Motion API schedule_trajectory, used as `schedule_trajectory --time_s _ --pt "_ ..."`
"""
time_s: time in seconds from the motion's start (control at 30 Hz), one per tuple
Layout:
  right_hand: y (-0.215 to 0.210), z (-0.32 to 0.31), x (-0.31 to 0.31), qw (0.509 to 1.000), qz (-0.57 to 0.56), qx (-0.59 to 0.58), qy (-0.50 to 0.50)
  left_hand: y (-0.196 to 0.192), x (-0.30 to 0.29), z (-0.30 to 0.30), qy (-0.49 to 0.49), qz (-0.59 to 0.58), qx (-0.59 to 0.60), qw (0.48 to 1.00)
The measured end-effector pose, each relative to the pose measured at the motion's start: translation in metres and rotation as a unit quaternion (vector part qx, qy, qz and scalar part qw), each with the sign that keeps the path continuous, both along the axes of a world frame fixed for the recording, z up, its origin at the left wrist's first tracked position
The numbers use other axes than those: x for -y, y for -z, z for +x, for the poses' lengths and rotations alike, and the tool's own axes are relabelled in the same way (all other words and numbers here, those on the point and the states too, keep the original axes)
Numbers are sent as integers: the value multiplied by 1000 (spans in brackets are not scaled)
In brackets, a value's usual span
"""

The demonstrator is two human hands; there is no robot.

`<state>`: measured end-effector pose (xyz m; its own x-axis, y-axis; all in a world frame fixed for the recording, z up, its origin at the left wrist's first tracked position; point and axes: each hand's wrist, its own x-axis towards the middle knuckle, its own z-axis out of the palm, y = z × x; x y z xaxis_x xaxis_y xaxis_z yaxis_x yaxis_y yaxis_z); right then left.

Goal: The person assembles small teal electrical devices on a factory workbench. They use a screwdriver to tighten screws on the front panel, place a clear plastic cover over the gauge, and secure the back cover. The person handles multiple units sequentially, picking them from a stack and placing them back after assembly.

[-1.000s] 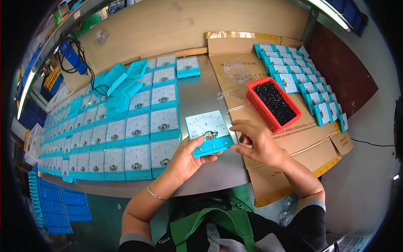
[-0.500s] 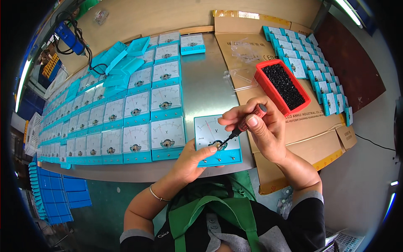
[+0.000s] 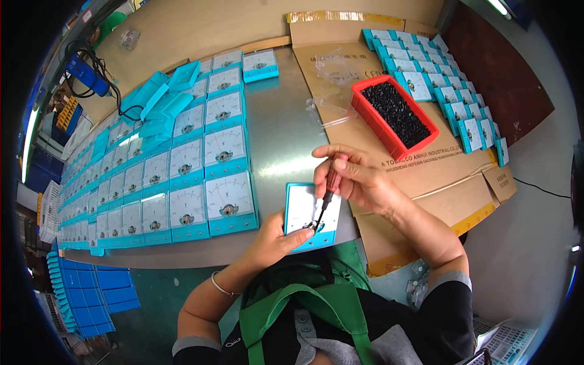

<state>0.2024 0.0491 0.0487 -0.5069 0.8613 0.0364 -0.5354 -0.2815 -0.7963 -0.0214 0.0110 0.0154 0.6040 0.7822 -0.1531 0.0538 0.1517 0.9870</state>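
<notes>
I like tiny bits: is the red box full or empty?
Looks mostly full: black pieces lie wall to wall inside the red box.

"What sort of place is this?"
"A workshop: rows of matching meters point(image 3: 225, 144) cover much of a metal tabletop point(image 3: 277, 128)."
"What else shows it?"
"A red bin point(image 3: 375, 126) of small black parts point(image 3: 396, 114), a screwdriver point(image 3: 333, 180), a corded blue tool point(image 3: 85, 74)."

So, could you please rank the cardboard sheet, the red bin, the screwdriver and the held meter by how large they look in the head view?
Largest to smallest:
1. Cardboard sheet
2. Red bin
3. Held meter, partly covered
4. Screwdriver, slim and partly hidden
</notes>
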Motion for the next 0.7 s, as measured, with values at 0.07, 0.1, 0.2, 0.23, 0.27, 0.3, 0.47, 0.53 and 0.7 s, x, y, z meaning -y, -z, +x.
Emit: schedule_trajectory --time_s 0.07,0.1,0.2,0.23,0.27,0.3,0.47,0.53,0.7 --pt "-3 -6 -3 997 5 -63 45 14 5 -2 -70 -33 53 996" --pt "-3 2 -16 996 31 -28 82 19 8 -4 -75 -43 68 994" --pt "1 14 -53 755 337 514 229 21 10 -7 -62 -36 51 996" --pt "21 15 -64 631 388 626 243 21 10 -9 -57 -28 34 997" --pt "41 16 -73 488 424 720 251 20 11 -10 -55 -35 38 997" --pt "63 16 -76 447 409 759 239 22 10 -9 -52 -43 44 997" --pt "67 -10 -35 520 477 691 157 23 17 -23 -28 -12 16 999" --pt "50 -17 -27 560 466 669 149 26 20 -27 -26 -17 27 999" --pt "26 -39 -49 525 431 725 114 24 19 -25 19 -4 28 999"
